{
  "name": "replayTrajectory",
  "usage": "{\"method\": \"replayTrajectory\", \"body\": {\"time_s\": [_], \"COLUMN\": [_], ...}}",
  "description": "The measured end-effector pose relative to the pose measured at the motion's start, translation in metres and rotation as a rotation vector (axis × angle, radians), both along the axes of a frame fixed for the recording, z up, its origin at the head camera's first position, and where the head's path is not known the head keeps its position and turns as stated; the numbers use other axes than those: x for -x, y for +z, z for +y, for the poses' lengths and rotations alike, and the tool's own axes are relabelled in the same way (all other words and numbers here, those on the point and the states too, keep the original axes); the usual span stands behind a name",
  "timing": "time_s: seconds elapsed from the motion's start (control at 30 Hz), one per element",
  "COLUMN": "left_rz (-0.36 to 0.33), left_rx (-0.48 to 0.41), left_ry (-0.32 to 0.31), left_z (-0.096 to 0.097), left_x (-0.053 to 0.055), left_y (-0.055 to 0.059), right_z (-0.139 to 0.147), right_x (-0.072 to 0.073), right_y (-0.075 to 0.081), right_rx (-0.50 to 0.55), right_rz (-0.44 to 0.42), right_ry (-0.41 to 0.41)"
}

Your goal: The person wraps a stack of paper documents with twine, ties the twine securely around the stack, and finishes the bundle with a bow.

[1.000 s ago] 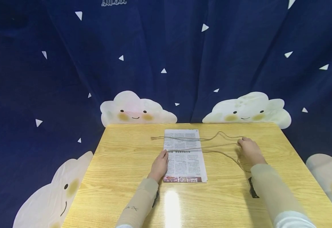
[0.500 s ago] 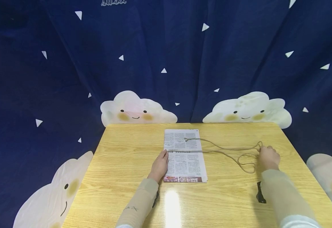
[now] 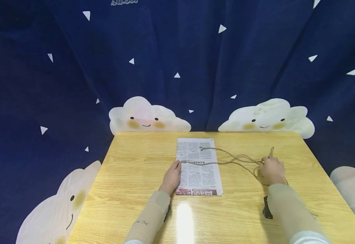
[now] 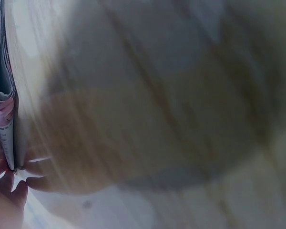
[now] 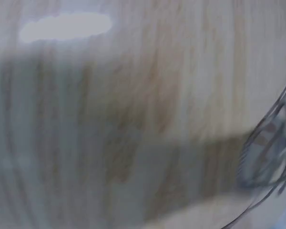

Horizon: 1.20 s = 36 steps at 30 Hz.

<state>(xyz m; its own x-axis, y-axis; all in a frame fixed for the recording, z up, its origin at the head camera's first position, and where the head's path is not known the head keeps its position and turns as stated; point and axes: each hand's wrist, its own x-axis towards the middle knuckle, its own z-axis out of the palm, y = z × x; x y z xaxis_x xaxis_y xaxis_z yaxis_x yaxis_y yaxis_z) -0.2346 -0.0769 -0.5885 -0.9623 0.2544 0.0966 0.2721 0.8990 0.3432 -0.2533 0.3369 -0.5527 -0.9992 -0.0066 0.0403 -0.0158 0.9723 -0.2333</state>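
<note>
A: What is the left hand [image 3: 171, 177] doing?

B: It pinches the left edge of the newspaper [image 3: 197, 179], and a strand of string [image 3: 226, 163] runs out from the fingertips. I'd guess that grip anchors both, so a tug from the other side shifts neither.

A: And the right hand [image 3: 272, 170]?

B: Its fingers are curled round the string, off the newspaper and towards the right edge of the tabletop [image 3: 134, 162]. Several strands meet there, so it seems a way to hold the slack together. Each finger's place I can't tell; the right wrist view catches only blurred loops and wood.

A: How do the arms lie?

B: They reach in from the near side. The left forearm [image 3: 148, 217] slants right, the right forearm [image 3: 291, 211] slants left, and the right hand shows its back.

A: Where's the newspaper?

B: Folded and flat, near the far edge, slightly left of its middle; probably put there to suit both hands.

A: The rest of the string?

B: One strand crosses the newspaper's middle; another has its tip on the far half. A short bit pokes past the right hand, towards the far right corner.

A: Beyond that?

B: A dark blue curtain [image 3: 177, 40] behind the far edge.
</note>
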Motion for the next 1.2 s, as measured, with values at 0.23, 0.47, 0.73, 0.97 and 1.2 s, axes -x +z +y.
{"method": "replayTrajectory", "body": {"time_s": [0.23, 0.47, 0.73, 0.97, 1.2], "left_rz": [0.025, 0.035, 0.087, 0.047, 0.046], "left_rx": [-0.019, -0.007, -0.078, -0.051, -0.017], "left_ry": [0.007, -0.002, -0.035, -0.01, -0.008], "left_z": [-0.001, 0.0, -0.003, 0.001, 0.001], "left_x": [-0.001, 0.003, 0.004, -0.002, -0.003], "left_y": [0.0, -0.003, -0.014, 0.0, 0.001], "right_z": [-0.044, -0.076, -0.069, -0.047, -0.037], "right_x": [0.025, 0.031, 0.028, 0.017, 0.011], "right_y": [0.007, 0.004, -0.003, -0.002, 0.006], "right_rx": [0.077, 0.09, 0.046, 0.05, 0.223], "right_rz": [0.057, -0.205, -0.308, -0.346, -0.209], "right_ry": [0.202, 0.269, 0.11, -0.032, -0.169]}}
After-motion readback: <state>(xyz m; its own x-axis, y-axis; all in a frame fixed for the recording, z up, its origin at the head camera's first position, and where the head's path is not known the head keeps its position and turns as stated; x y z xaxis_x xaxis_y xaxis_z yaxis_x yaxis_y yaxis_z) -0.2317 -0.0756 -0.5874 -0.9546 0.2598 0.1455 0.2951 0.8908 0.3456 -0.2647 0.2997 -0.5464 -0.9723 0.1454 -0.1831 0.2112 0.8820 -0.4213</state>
